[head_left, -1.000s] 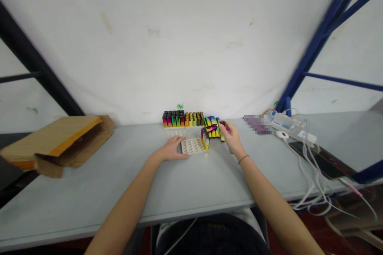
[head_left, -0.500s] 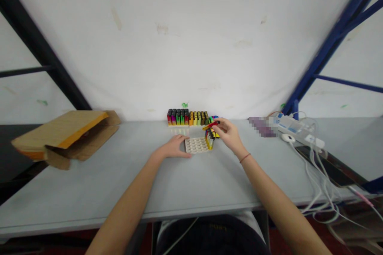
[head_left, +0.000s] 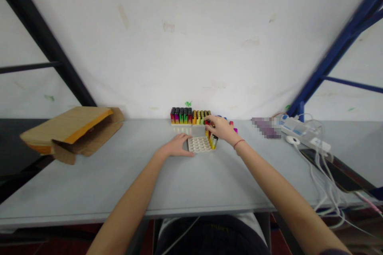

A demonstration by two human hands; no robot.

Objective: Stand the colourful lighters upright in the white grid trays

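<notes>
A white tray with round holes (head_left: pixel 198 144) lies on the grey table (head_left: pixel 185 179). My left hand (head_left: pixel 175 147) rests against its left edge, fingers curled on the rim. Over the tray's right end my right hand (head_left: pixel 220 128) is closed on a colourful lighter, pushing it down among a few upright lighters (head_left: pixel 213 140) standing in that end of the tray. Behind, along the wall, stands a full row of lighters (head_left: pixel 189 116) in red, green, orange and yellow. More loose lighters (head_left: pixel 233 127) lie just right of my right hand.
An open cardboard box (head_left: pixel 72 132) lies at the left of the table. At the right are a purple blurred object (head_left: pixel 265 126), a white power strip (head_left: pixel 299 128) with white cables (head_left: pixel 323 175) and a dark phone (head_left: pixel 338 169). Black and blue shelf posts flank the wall.
My right hand picked a lighter from the loose pile at the right and carried it left and down onto the tray's right end. My left hand stayed on the tray.
</notes>
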